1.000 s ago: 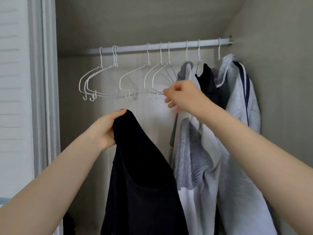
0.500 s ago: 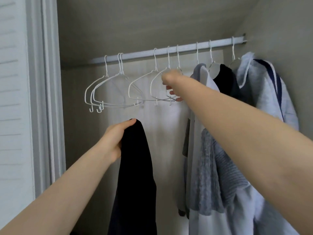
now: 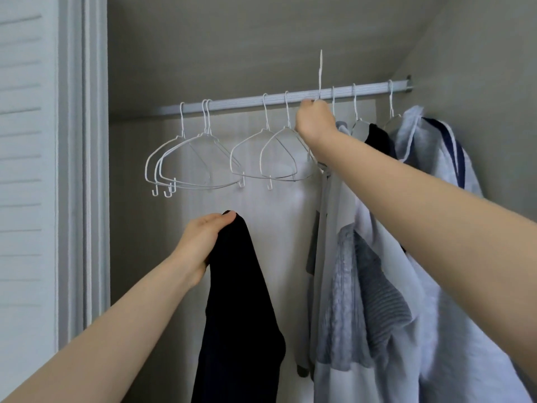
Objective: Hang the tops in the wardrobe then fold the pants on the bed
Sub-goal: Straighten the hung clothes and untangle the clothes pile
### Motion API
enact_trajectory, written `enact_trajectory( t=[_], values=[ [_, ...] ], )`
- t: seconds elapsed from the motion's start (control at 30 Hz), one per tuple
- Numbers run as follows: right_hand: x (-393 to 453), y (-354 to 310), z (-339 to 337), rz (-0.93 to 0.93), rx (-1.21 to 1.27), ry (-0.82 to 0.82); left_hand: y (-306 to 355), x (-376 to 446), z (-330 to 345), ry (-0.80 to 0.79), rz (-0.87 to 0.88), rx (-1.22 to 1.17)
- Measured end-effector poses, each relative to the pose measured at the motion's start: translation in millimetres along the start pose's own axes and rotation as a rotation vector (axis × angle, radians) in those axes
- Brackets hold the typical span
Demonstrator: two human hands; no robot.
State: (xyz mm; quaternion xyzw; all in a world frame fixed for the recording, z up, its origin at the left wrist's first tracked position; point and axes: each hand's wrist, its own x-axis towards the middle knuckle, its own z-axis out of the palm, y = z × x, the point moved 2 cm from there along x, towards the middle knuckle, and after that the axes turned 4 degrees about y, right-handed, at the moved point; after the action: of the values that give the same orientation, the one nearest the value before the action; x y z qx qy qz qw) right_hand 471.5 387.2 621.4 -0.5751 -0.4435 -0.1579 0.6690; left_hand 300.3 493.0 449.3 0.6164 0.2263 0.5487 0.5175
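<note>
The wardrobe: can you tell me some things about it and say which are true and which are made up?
1. The left hand holds a black fabric top. True.
2. The right hand rests on the bed. False: it grips a white wire hanger lifted above the grey metal rail.
3. Empty white wire hangers hang on the rail. True.
4. Nothing hangs at the right end. False: pale clothes hang there.

My right hand [image 3: 315, 120] now grips a white hanger [image 3: 320, 74] by its neck and lifts its hook up above the rail [image 3: 238, 103].
</note>
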Motion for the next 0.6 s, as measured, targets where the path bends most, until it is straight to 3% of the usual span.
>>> enact_trajectory(
  t=[0.17, 0.37, 0.5, 0.6],
  values=[
    [-49.9, 22.4, -34.4, -0.032, 0.121, 0.004, -15.5, -0.8, 13.4, -0.037, -0.026, 0.103],
    [-122.5, 47.6, -85.2, -0.039, 0.281, -0.044, -27.3, 10.1, 22.9, 0.082, -0.051, 0.127],
    [-152.9, 64.4, -111.8, 0.181, 0.347, -0.173, -29.3, 16.3, 27.4, 0.133, -0.028, 0.167],
    [-168.6, 69.6, -132.2, 0.4, 0.529, -0.31, -30.1, 18.6, 29.3, 0.166, 0.007, 0.22]
  ],
)
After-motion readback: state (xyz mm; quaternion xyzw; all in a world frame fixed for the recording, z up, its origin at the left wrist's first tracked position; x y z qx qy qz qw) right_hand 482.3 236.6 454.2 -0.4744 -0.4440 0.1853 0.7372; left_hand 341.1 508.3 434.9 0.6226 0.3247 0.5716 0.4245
